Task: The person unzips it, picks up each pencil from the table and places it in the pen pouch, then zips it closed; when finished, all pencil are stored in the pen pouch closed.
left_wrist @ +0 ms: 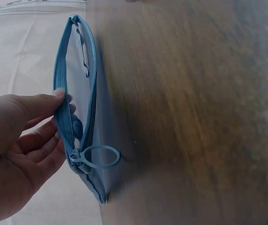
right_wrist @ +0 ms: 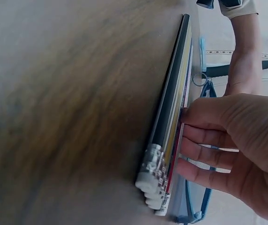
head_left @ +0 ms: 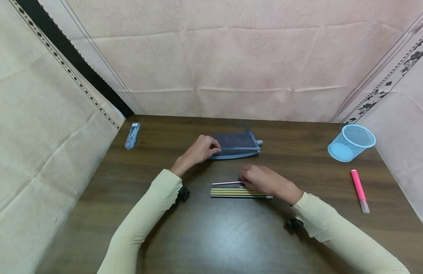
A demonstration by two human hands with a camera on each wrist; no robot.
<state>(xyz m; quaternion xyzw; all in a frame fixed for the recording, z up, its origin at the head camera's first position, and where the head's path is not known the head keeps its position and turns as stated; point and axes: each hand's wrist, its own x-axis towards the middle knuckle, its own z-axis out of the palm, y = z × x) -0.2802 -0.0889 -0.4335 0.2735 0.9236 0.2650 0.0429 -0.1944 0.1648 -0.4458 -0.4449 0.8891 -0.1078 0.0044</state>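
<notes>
My left hand (head_left: 202, 148) pinches the near-left edge of a blue zip pencil pouch (head_left: 236, 141) at the table's far side. In the left wrist view the pouch's zipper mouth (left_wrist: 94, 79) gapes, and a ring-shaped zipper pull (left_wrist: 79, 155) hangs at one end. Several pencils (head_left: 228, 193) lie side by side in front of the pouch, their white eraser ends (right_wrist: 148, 180) toward the right. The right hand (head_left: 264, 180) pinches the farthest one, a pinkish pencil (head_left: 226, 183), which sits slightly askew from the row. Its fingertips partly cover that pencil.
At the far left lies a blue packet-like item (head_left: 132, 136), its kind unclear. A light blue mesh cup (head_left: 350, 144) leans over near the right edge. Nearer on that side lies a pink marker (head_left: 358, 186) with a clear cap. Pale cloth (head_left: 232, 68) hangs around the wooden table (head_left: 184, 243).
</notes>
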